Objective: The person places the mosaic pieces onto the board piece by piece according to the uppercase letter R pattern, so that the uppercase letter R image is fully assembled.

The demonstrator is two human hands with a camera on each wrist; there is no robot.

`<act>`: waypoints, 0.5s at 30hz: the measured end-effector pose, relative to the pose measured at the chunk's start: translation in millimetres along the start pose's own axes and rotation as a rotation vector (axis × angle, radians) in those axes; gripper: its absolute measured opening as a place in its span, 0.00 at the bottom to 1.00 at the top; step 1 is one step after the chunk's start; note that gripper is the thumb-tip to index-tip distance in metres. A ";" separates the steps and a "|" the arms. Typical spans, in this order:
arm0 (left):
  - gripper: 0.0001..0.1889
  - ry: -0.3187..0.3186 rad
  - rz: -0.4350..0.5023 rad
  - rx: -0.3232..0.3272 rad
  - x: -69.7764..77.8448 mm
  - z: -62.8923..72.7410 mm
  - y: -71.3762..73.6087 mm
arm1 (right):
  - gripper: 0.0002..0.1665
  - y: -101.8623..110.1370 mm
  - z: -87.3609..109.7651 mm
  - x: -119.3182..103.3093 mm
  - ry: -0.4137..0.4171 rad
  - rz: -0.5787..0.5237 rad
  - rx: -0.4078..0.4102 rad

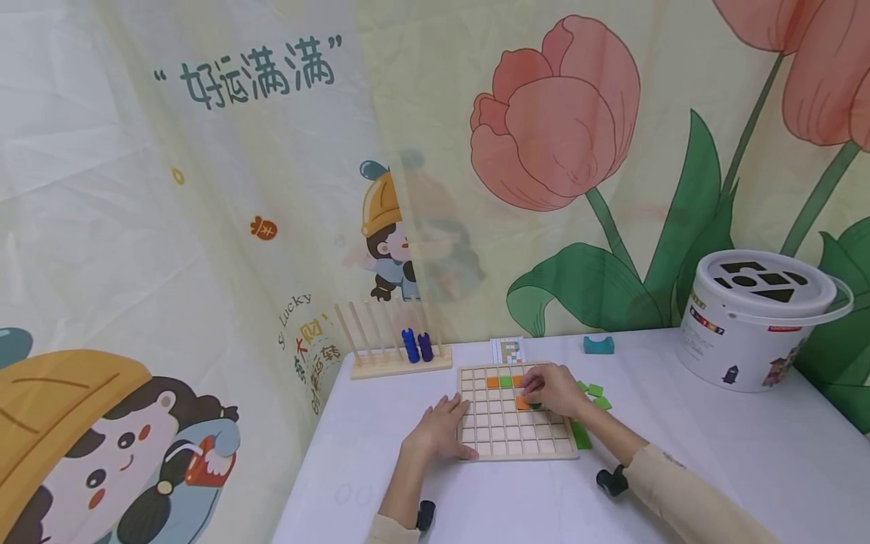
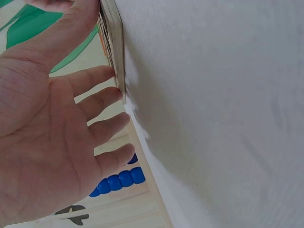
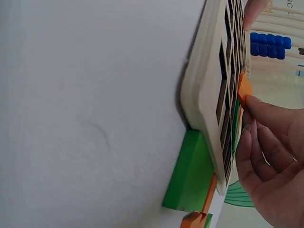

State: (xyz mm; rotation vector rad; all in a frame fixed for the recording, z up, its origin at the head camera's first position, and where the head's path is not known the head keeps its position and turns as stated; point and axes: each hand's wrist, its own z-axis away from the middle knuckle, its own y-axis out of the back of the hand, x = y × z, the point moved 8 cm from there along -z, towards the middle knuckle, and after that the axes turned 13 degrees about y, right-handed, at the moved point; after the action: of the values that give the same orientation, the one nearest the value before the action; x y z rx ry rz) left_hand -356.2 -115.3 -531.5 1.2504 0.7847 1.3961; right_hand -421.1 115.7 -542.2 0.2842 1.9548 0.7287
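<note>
A wooden grid board [image 1: 518, 446] lies flat on the table. My left hand [image 1: 438, 428] touches its left edge, fingers extended and spread; the left wrist view shows the palm [image 2: 47, 142] with fingertips by the board's side [image 2: 116, 47]. Over the upper right cells, my right hand [image 1: 552, 389] pinches an orange tile [image 3: 244, 88] between thumb and fingers. A green tile [image 3: 235, 118] sits just beside that orange one, partly hidden by the fingers. In the board's upper row are an orange tile [image 1: 492, 382], a green tile [image 1: 505, 381] and another orange tile [image 1: 517, 381].
Several loose green tiles [image 1: 595, 391] lie right of the board, with a green block [image 1: 581, 435] against its edge. Behind stand a peg rack [image 1: 401, 364] with blue beads, a pattern card [image 1: 507, 350] and a teal block [image 1: 599, 345]. A white bucket [image 1: 748, 340] occupies the back right.
</note>
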 end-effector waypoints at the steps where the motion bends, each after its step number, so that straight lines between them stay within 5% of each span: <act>1: 0.52 -0.001 0.002 0.000 0.1 0.2 0.0 | 0.09 0.0 -0.4 -1.0 0.008 0.007 -0.011; 15: 0.52 -0.003 -0.002 -0.006 -1.5 -0.8 -1.8 | 0.09 -2.4 -1.6 -11.3 0.047 0.007 -0.124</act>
State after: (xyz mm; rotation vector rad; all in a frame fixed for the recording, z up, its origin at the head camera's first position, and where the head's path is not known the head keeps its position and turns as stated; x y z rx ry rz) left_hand -356.6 -116.2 -533.8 1.2467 0.7790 1.3935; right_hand -416.8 107.7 -534.8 0.1998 1.9441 0.8646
